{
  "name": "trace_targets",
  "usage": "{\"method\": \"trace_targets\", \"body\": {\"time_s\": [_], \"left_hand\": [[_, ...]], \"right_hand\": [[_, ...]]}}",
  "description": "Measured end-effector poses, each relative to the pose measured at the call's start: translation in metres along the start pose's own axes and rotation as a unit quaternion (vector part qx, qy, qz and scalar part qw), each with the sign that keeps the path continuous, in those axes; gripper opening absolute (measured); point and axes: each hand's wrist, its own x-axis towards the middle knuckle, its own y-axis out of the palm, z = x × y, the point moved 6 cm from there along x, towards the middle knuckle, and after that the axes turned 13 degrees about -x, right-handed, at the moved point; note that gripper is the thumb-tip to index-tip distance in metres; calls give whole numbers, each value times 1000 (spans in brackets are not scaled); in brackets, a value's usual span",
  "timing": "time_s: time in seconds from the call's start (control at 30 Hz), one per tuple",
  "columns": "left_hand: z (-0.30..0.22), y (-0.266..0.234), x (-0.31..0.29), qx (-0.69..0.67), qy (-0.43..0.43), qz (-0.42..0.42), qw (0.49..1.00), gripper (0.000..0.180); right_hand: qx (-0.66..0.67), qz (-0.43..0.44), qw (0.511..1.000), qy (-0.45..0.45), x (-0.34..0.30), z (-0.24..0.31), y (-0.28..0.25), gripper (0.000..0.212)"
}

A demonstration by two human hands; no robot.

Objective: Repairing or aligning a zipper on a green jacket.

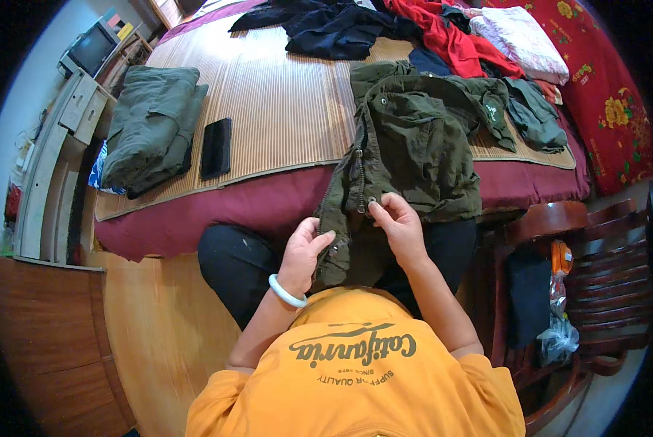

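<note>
A dark olive-green jacket [421,149] lies over the bed's front edge, its lower part hanging down between my knees. Its metal zipper [361,175] runs open along the front. My left hand [302,253], with a pale bangle on the wrist, is closed on the jacket's left front edge near the hem. Closer to the zipper's lower end, my right hand [401,227] pinches the other front edge between thumb and fingers. Part of the cloth between the hands falls in folds toward my lap.
A folded green garment [151,127] and a black phone [217,148] rest on the bamboo mat [275,109] to the left. Dark clothes [334,29], a red garment [458,44] and a white quilt [519,44] lie farther back. A wooden chair [611,284] stands at right.
</note>
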Motion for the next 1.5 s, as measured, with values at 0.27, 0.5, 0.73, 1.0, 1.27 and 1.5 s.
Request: {"method": "trace_targets", "body": {"time_s": [0.27,0.5,0.73,1.0,1.27,1.5], "left_hand": [[-13,-2,4,0,57,17,998,19],[-41,43,-7,267,307,45,912,54],[-45,44,-6,481,274,38,832,38],[-55,45,-8,551,330,-65,764,35],[-53,55,-4,568,336,-33,750,29],[-48,45,6,531,316,-11,786,14]], "right_hand": [[212,64,974,46,-12,36,-17,9],[228,120,965,50,-11,44,1,10],[176,19,980,87,-7,23,10,13],[66,56,995,46,6,22,27,12],[162,67,984,36,-5,23,21,11],[243,96,961,90,-10,21,23,9]]}}
